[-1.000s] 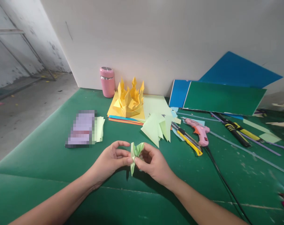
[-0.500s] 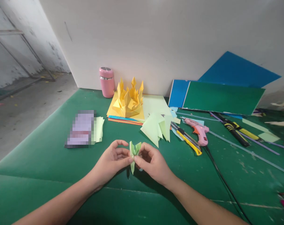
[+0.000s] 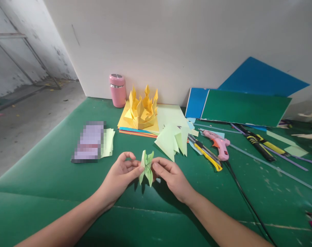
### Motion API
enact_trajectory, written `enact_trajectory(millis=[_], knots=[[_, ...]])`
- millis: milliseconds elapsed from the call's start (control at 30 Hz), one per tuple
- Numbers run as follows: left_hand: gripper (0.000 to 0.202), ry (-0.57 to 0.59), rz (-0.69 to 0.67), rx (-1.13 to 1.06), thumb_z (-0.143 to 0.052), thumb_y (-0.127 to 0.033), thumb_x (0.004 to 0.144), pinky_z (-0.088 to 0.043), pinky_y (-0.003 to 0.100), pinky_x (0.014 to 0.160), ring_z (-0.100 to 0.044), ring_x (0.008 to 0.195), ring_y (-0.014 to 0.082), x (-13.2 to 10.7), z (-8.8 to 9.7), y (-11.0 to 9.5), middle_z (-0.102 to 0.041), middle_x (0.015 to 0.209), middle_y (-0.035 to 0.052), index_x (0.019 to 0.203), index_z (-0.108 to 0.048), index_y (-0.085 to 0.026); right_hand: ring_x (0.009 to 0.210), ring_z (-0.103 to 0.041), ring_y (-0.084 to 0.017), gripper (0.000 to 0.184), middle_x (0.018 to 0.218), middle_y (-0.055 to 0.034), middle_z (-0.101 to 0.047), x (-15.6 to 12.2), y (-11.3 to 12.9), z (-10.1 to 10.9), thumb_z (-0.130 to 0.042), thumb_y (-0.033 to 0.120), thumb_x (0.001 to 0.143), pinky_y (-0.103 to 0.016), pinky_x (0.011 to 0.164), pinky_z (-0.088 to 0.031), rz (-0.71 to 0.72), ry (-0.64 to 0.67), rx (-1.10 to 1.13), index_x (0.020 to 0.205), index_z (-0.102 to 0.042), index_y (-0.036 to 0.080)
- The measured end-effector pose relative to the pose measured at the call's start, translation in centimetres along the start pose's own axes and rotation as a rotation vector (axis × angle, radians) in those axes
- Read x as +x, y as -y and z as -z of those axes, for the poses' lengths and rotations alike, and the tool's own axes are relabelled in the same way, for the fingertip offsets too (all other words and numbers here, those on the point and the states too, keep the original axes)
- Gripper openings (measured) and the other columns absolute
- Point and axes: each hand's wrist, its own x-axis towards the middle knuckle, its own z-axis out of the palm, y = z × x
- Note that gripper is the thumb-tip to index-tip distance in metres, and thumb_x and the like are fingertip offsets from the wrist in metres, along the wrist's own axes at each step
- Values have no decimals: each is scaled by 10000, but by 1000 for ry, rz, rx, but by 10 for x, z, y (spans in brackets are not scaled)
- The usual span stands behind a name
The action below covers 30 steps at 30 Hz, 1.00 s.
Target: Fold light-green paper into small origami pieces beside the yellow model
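A light green folded paper piece (image 3: 147, 168), shaped like a four-petalled flower, is held upright above the green table. My left hand (image 3: 123, 171) pinches its left side between thumb and fingers. On the other side, my right hand (image 3: 171, 176) has thumb and index finger closed at the paper's right edge; its other fingers are curled and partly hidden behind. Just beyond the hands lie folded light green paper triangles (image 3: 167, 141). A yellow folded paper crown (image 3: 140, 115) stands farther back on a stack of coloured sheets (image 3: 171, 115).
A pixelated purple object (image 3: 90, 142) overlaps light green slips (image 3: 108, 142) on the left. Behind stands a pink flask (image 3: 118, 91). To the right lie a yellow utility knife (image 3: 207, 156), pink glue gun (image 3: 219, 144) with a black cord, and pliers (image 3: 260, 144). Blue and green boards (image 3: 243, 106) lean against the wall.
The paper piece has been turned and spread so its lower petals show. My right thumb has moved off its centre to the right edge; my left hand keeps its hold.
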Motion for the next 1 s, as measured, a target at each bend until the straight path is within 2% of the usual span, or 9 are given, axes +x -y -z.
enact_trajectory(millis=[167, 367, 500, 700, 900, 1000], knots=[[311, -39, -63, 80, -820, -334, 593, -457, 187, 590, -552, 583, 80, -3, -1, -1, -599, 639, -53, 636, -557, -173, 565, -529, -97, 348, 631, 39, -589, 1, 1, -1, -726, 514, 687, -262, 611, -480, -53, -55, -11, 766, -626, 191], [209, -92, -78, 277, -797, -365, 584, -499, 268, 702, -630, 736, 184, -2, 2, 2, -733, 770, 32, 696, -747, -195, 539, -540, -101, 382, 567, 53, -574, 1, 2, -2, -766, 520, 623, -266, 599, -477, -95, -90, -7, 707, -593, 189], [191, -90, -95, 294, -791, -345, 584, -509, 271, 739, -651, 777, 194, -2, 1, 2, -749, 804, 28, 720, -764, -214, 530, -530, -95, 380, 550, 49, -574, 1, 3, -3, -757, 518, 632, -255, 591, -460, -103, -89, -32, 664, -591, 179], [223, -91, -72, 289, -805, -345, 570, -507, 245, 622, -642, 669, 168, -4, -1, 3, -734, 711, 17, 728, -746, -199, 514, -516, -90, 364, 534, 52, -574, 0, 2, -3, -784, 478, 610, -243, 566, -436, -113, -84, -54, 657, -591, 173], [250, -99, -72, 282, -829, -364, 526, -515, 267, 646, -637, 673, 180, -4, -1, 2, -730, 709, 27, 694, -749, -197, 504, -512, -94, 377, 530, 55, -563, 0, 1, -2, -775, 495, 611, -250, 554, -434, -111, -74, -77, 654, -566, 183], [247, -100, -76, 317, -818, -360, 541, -490, 244, 585, -594, 620, 152, -5, 0, 2, -700, 674, 17, 721, -764, -200, 508, -506, -92, 411, 536, 54, -549, 0, 1, -2, -741, 544, 627, -248, 548, -428, -101, -59, -101, 647, -538, 187]])
